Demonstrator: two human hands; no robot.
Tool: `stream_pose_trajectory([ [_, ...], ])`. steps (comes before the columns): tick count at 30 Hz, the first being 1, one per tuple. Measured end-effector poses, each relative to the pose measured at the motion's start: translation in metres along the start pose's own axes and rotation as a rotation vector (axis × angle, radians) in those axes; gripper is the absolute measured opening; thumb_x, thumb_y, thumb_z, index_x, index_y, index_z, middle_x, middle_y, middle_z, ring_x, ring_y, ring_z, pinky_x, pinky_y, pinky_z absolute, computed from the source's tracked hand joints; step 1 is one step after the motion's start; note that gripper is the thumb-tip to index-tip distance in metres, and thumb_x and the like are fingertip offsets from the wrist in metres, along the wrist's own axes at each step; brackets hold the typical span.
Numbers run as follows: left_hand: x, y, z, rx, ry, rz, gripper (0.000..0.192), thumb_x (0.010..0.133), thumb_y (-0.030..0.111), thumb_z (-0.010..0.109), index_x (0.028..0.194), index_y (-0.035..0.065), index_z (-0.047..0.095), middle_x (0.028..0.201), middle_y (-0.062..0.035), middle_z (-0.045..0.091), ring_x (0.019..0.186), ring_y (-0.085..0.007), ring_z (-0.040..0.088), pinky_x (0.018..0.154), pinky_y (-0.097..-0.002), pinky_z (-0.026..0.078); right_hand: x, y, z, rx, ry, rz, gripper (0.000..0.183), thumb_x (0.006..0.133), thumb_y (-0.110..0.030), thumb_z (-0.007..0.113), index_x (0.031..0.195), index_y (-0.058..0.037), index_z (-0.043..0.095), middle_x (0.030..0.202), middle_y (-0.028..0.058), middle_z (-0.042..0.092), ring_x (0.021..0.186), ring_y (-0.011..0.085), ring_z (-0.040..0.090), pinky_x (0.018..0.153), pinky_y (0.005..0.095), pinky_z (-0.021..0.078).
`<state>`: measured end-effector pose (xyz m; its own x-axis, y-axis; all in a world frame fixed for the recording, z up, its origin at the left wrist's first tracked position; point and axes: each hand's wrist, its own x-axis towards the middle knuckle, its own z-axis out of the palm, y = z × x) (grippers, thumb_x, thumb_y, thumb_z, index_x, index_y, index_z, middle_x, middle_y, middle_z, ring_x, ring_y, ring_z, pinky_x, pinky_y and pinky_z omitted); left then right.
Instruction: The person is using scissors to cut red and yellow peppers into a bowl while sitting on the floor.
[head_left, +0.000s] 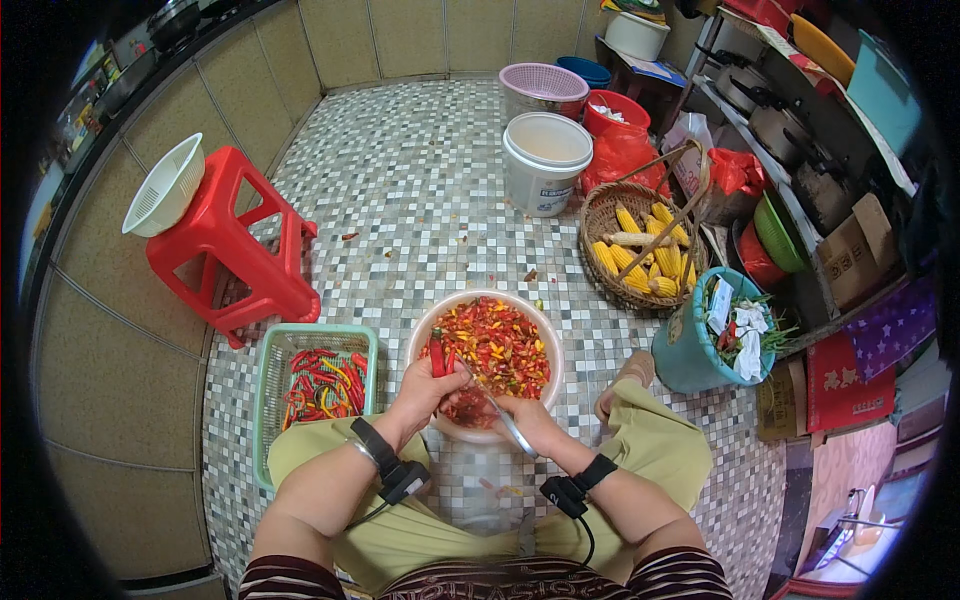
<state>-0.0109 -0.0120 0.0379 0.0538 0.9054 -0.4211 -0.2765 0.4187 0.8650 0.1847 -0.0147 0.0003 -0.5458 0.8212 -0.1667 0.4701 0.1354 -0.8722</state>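
My left hand (431, 390) grips whole red chili peppers (438, 355), their stem ends pointing up, over the near part of a pale pink basin (556, 337). In my right hand (525, 421) are metal scissors (513, 429), whose blades reach toward the held peppers; how far they are apart cannot be told. Chopped red and yellow chili peppers (495, 341) fill much of the basin. On the left, a green plastic basket (262, 390) holds whole red and yellow chili peppers (326, 382). Part of the basin's near side is hidden by my hands.
A red plastic stool (225, 225) bears a pale green colander (166, 184) at the left. Right of the basin stand a wicker basket (592, 214) of corn cobs (637, 270) and a teal waste bin (679, 352). Farther back is a white bucket (541, 180). Pepper bits dot the tiled floor (405, 165).
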Motion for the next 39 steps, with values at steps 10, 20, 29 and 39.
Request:
stream_pose_trajectory([
  [10,0.001,0.001,-0.002,0.009,0.007,-0.015,0.004,0.079,0.007,0.060,0.079,0.0061,0.055,0.071,-0.0042,0.061,0.047,-0.0054,0.050,0.039,-0.0164,0.037,-0.001,-0.008,-0.001,0.019,0.050,0.053,0.019,0.070,-0.017,0.061,0.082,-0.0019,0.063,0.072,0.0192,0.061,0.070,0.0310,0.061,0.065,0.0336,0.0468],
  [20,0.005,-0.006,-0.005,-0.029,-0.004,-0.062,0.005,0.080,0.007,0.058,0.082,0.0050,0.055,0.072,-0.0048,0.059,0.047,-0.0072,0.049,0.037,-0.0177,0.037,-0.004,-0.012,-0.008,-0.186,0.037,0.090,0.021,0.072,-0.021,0.055,0.081,-0.0033,0.062,0.072,0.0215,0.059,0.070,0.0362,0.058,0.064,0.0408,0.0456],
  [29,0.007,-0.004,-0.008,-0.076,0.005,-0.125,0.022,0.082,0.006,0.053,0.103,0.0010,0.056,0.071,-0.0042,0.054,0.053,-0.0094,0.051,0.039,-0.0201,0.040,0.003,-0.015,-0.019,-0.180,-0.008,0.236,0.030,0.072,-0.022,0.058,0.095,-0.0035,0.057,0.077,0.0229,0.059,0.079,0.0376,0.058,0.068,0.0386,0.0457],
  [39,0.003,-0.004,-0.002,0.070,-0.088,-0.039,0.010,0.079,0.011,0.063,0.083,0.0029,0.058,0.063,-0.0019,0.055,0.051,-0.0087,0.053,0.042,-0.0197,0.043,0.000,-0.019,-0.020,-0.049,-0.038,0.112,0.025,0.069,-0.016,0.057,0.089,-0.0013,0.061,0.077,0.0216,0.060,0.074,0.0341,0.060,0.068,0.0369,0.0464],
])
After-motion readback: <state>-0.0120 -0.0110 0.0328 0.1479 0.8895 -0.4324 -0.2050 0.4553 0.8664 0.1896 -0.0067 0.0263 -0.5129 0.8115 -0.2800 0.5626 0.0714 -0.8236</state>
